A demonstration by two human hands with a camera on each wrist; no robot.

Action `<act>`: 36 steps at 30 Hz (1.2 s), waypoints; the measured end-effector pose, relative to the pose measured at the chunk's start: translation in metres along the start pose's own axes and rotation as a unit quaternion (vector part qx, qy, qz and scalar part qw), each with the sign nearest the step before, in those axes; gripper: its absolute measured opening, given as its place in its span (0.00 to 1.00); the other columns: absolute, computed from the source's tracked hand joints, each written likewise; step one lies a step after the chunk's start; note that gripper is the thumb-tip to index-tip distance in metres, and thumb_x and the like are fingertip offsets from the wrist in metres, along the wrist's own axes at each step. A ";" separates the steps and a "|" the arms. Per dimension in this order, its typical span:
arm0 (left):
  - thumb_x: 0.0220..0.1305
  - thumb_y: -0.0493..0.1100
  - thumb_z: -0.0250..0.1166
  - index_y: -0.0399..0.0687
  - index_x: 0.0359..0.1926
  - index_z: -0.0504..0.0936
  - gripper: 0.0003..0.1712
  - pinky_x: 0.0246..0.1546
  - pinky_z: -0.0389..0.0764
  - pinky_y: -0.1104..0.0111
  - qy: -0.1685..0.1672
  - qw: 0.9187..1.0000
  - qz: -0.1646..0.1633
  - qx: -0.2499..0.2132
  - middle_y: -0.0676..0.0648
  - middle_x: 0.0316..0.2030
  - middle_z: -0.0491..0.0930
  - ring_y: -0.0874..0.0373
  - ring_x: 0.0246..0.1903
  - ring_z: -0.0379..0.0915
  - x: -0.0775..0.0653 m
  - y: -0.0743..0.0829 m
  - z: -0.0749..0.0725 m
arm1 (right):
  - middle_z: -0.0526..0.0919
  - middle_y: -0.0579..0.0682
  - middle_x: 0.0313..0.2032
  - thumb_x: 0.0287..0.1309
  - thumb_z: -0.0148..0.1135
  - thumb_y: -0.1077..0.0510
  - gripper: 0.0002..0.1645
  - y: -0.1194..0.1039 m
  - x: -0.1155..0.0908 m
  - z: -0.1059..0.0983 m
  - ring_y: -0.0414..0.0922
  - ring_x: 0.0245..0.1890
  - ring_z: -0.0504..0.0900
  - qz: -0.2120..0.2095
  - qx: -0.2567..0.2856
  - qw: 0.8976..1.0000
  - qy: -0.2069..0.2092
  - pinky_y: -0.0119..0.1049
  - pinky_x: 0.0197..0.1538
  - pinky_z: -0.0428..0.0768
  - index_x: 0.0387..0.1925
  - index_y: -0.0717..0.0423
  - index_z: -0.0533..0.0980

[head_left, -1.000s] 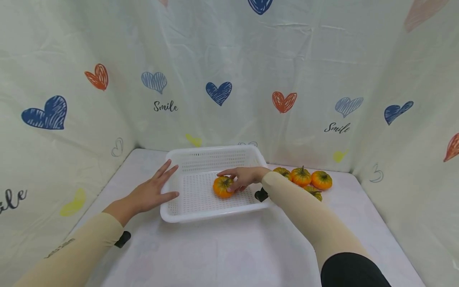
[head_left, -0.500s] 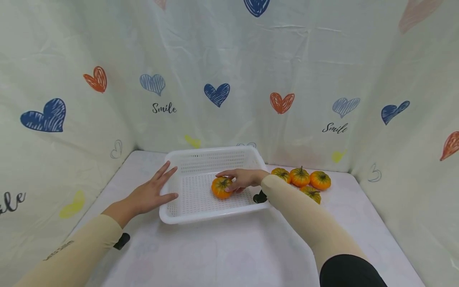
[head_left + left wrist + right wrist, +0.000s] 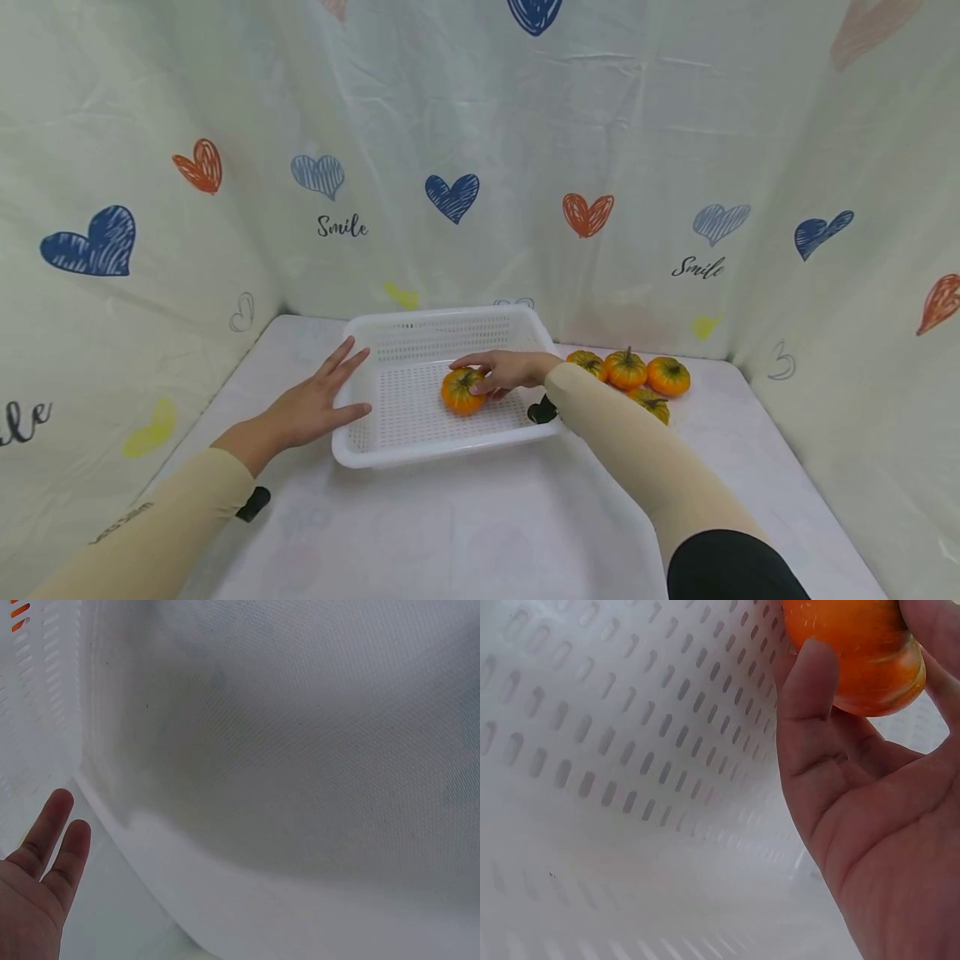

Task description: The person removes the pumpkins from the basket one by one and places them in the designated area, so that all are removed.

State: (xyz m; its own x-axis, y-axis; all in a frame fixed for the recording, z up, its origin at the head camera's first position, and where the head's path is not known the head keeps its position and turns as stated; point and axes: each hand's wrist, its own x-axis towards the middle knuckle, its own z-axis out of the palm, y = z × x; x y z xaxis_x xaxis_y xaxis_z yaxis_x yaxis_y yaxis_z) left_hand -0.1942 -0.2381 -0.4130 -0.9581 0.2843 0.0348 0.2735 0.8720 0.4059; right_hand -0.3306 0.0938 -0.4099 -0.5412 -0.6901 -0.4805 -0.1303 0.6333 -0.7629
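In the head view, my right hand (image 3: 512, 372) reaches into a white perforated plastic basket (image 3: 450, 448). Its fingers and thumb grip a small orange pumpkin (image 3: 458, 395) with green streaks on top. The right wrist view shows the pumpkin (image 3: 874, 671) between thumb and fingers, near the slotted basket surface. My left hand (image 3: 309, 407) is at the basket's left rim with fingers spread, holding nothing; whether it touches the rim I cannot tell. Two of its fingers (image 3: 69, 862) show extended beside the basket wall in the left wrist view.
Several more small pumpkins (image 3: 626, 369) sit clustered on the white-covered table (image 3: 450, 525), right of the basket and partly behind the right forearm. A pale curtain (image 3: 510, 108) printed with hearts encloses the back and both sides.
The head view has shifted very slightly. Both hands, the basket and the gripped pumpkin keep nearly the same places relative to each other.
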 end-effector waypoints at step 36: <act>0.67 0.64 0.58 0.51 0.79 0.48 0.49 0.54 0.71 0.36 -0.001 1.000 -0.001 0.000 0.44 0.79 0.33 0.29 0.67 0.57 0.000 0.000 0.000 | 0.68 0.50 0.64 0.69 0.60 0.59 0.34 0.004 -0.003 -0.003 0.49 0.56 0.74 -0.020 0.043 0.999 0.014 0.42 0.53 0.81 0.74 0.41 0.65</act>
State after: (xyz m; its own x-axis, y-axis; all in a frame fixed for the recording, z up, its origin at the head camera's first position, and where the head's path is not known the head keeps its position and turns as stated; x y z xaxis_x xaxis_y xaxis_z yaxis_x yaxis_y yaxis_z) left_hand -0.1947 -0.2385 -0.4132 -0.9587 0.2828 0.0314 0.2708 0.8731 0.4055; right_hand -0.3315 0.0998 -0.4104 -0.5598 -0.7032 -0.4383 -0.0804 0.5725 -0.8159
